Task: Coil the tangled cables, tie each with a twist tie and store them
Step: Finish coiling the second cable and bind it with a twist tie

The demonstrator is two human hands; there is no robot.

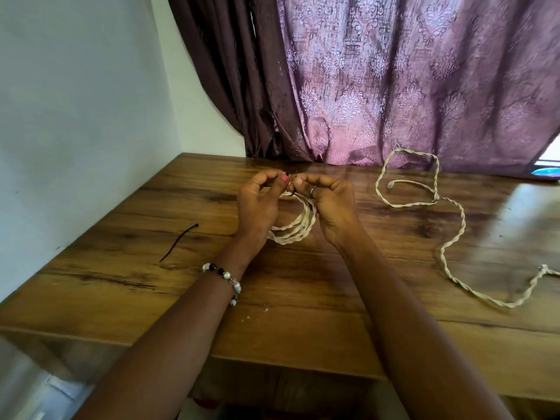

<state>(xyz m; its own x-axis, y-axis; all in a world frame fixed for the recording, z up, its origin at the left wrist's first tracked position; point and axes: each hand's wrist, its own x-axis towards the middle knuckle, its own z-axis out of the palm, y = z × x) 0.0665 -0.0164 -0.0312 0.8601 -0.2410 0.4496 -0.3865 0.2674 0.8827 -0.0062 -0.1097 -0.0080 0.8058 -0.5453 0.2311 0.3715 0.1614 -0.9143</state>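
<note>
Legible text, labels, brands, numbers, signs: none found on any surface in view.

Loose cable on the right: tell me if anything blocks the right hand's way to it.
Nothing visible does. Bare wooden table lies between the right hand and the loose cable. That hand is busy, though: with the left hand it pinches a black twist tie at the coiled cable.
</note>
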